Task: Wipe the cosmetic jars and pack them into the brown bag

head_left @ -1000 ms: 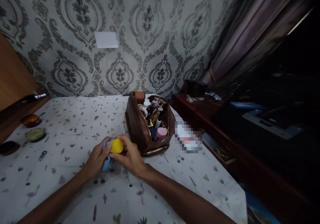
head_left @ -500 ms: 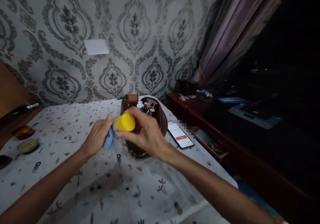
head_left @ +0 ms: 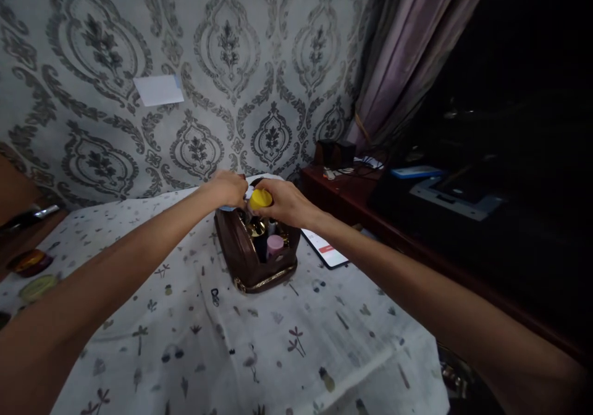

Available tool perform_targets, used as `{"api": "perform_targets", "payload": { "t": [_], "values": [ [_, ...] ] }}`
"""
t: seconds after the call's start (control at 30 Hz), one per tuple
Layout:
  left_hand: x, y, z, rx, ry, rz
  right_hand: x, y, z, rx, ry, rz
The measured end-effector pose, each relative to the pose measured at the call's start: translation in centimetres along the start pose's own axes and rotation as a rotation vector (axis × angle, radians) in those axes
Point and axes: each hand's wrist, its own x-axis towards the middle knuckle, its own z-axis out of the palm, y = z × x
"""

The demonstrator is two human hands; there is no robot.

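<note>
A brown zippered bag [head_left: 234, 248] stands unzipped on the patterned white cloth, with several bottles and a pink-capped item [head_left: 275, 244] inside. Over its opening, my right hand [head_left: 288, 202] grips a container with a yellow cap [head_left: 260, 199]; the container's lower part is mostly hidden. My left hand [head_left: 228, 188] is closed at the bag's far left edge. Under its fingers a bit of blue cloth [head_left: 227, 208] shows.
A lit phone [head_left: 330, 252] lies right of the bag, partly behind my right forearm. Two round jars, one dark orange [head_left: 30, 262] and one greenish [head_left: 37, 287], stand at far left. A dark red cabinet [head_left: 319, 183] borders the right side; patterned wallpaper rises behind.
Both hands have moved forward to the bag's top, the yellow-capped container going along in my right hand. The blue cloth has moved with my left hand. The view has shifted slightly.
</note>
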Motion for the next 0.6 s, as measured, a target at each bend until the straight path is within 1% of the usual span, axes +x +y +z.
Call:
{"api": "perform_targets", "payload": {
  "t": [0.13, 0.2, 0.33, 0.43, 0.5, 0.6],
  "values": [
    [1.8, 0.8, 0.7, 0.021, -0.073, 0.008, 0.0, 0.4, -0.2, -0.097, -0.023, 0.010],
    [2.4, 1.0, 1.2, 0.024, -0.087, 0.008, 0.0, 0.5, -0.4, -0.112, -0.033, 0.008],
    [2.7, 1.3, 1.9, 0.019, -0.083, -0.016, -0.2, 0.5, -0.5, -0.132, -0.071, 0.037],
    [2.7, 1.0, 2.1, 0.022, -0.121, -0.016, -0.2, 0.6, -0.3, -0.160, -0.080, 0.046],
    [2.9, 0.6, 2.3, -0.002, -0.138, -0.011, -0.1, 0.7, -0.1, -0.189, -0.067, 0.021],
    [3.3, 0.0, 2.6, -0.046, -0.129, 0.015, 0.3, 0.7, 0.2, -0.271, -0.072, -0.064]
  ]
}}
